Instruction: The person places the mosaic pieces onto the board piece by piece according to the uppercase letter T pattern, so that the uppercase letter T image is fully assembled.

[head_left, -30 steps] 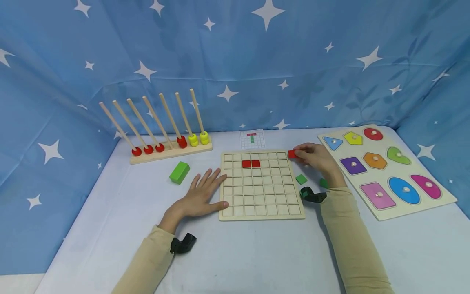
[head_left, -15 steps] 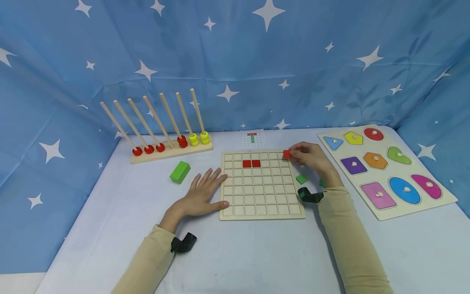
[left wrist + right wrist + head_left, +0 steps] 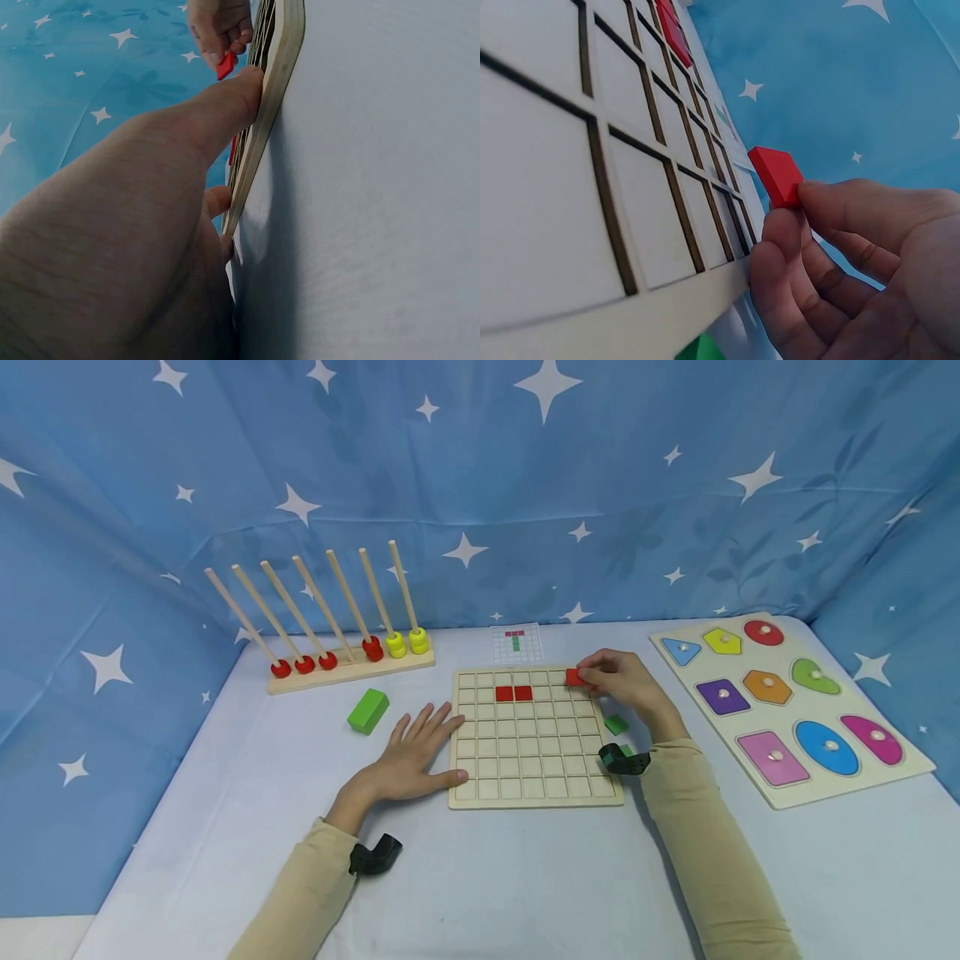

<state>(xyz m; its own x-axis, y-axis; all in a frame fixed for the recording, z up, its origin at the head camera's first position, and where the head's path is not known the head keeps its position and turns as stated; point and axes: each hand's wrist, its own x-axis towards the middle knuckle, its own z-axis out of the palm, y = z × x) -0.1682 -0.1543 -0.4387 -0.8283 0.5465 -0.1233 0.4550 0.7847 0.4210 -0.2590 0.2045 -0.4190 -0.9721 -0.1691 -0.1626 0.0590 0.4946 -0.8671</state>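
Observation:
My right hand (image 3: pixel 624 683) pinches a red square tile (image 3: pixel 778 174) between thumb and fingers, above the far right corner of a wooden grid board (image 3: pixel 529 768). Two red tiles (image 3: pixel 513 694) sit side by side in the board's second row from the back. With fingers spread, my left hand (image 3: pixel 408 760) rests at the board's left edge, its thumb and fingertips touching the frame. In the left wrist view the thumb (image 3: pixel 225 105) lies against the board's rim. Beside the board's right edge lie green tiles (image 3: pixel 616 725), one partly hidden by the right wrist camera.
A small card (image 3: pixel 516 645) with a red and green T pattern lies behind the board. At the back left stands a bead abacus (image 3: pixel 348 670), with a green block (image 3: pixel 368 711) in front. A shape puzzle board (image 3: pixel 780 710) lies on the right.
My right hand has carried the red tile leftward, from just outside the board's far right corner to over its back row. The left hand has stayed in place.

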